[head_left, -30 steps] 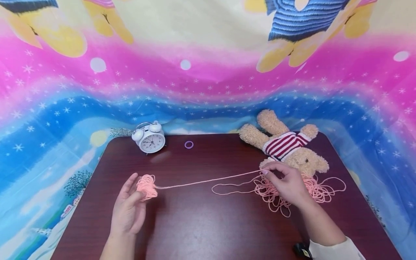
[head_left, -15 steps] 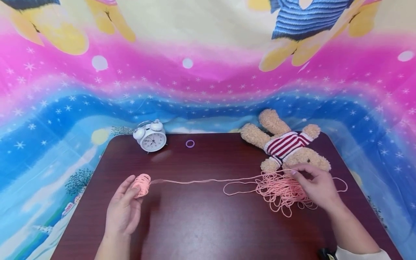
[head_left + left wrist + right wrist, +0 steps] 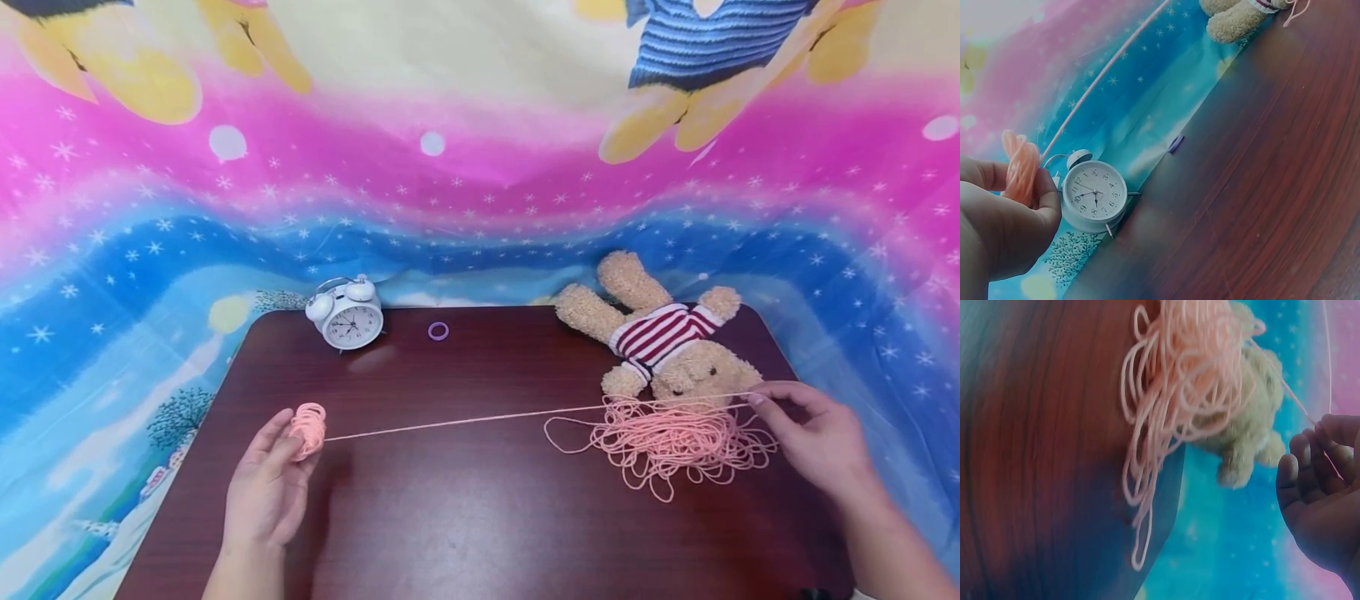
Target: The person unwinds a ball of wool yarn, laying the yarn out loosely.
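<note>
Between thumb and fingers my left hand (image 3: pixel 266 483) grips a small wound ball of peach-pink yarn (image 3: pixel 308 431); its coils also show in the left wrist view, bunched above the thumb. One taut strand (image 3: pixel 465 420) runs from the ball across the table to my right hand (image 3: pixel 821 437). That hand pinches the strand between thumb and index finger, its other fingers loosely bent in the right wrist view. Just left of the right hand lies a loose, tangled heap of the same yarn (image 3: pixel 675 446), against the head of a teddy bear (image 3: pixel 705 367) in a striped shirt.
A white twin-bell alarm clock (image 3: pixel 351 321) stands at the back left of the dark wooden table (image 3: pixel 450 517). A purple ring (image 3: pixel 438 332) lies to its right near the back edge. Behind the table hangs a printed cloth (image 3: pixel 480 192) with cartoon figures.
My right hand has moved right past the heap, still pinching the strand. My left hand has shifted slightly left with the ball. The strand sagged midway and is taut again, and the heap is more exposed.
</note>
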The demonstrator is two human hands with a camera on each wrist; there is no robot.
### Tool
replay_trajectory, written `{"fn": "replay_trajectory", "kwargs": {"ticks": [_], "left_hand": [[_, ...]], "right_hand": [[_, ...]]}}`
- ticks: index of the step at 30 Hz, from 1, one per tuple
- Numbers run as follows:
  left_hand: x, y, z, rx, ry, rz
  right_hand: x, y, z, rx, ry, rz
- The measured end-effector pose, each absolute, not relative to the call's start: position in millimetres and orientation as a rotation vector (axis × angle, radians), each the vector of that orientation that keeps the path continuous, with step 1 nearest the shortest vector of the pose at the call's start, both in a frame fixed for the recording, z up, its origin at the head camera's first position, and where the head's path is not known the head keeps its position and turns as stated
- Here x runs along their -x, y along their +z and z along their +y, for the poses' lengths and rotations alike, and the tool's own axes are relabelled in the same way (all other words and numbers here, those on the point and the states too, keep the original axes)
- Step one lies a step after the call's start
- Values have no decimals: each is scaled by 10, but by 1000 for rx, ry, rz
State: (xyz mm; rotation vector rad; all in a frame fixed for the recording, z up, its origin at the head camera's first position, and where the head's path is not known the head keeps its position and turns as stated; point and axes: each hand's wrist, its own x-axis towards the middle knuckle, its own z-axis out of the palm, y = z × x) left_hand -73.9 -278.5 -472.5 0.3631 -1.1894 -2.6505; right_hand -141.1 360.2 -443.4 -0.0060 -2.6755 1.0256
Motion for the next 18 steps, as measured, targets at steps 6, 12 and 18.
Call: {"fn": "replay_trajectory", "kwargs": {"ticks": [6, 12, 18], "left_hand": [[735, -4740, -2829, -270, -2692, -1119], [705, -4741, -2877, -272, -2697, -1078], [687, -4740, -2915, -385, -2628, -1175]], "right_hand": [[1356, -4454, 3822, 120, 1002, -2683], [1309, -4468, 3985, 196, 956, -2655], [1292, -4444, 4112, 288, 927, -2654]]}}
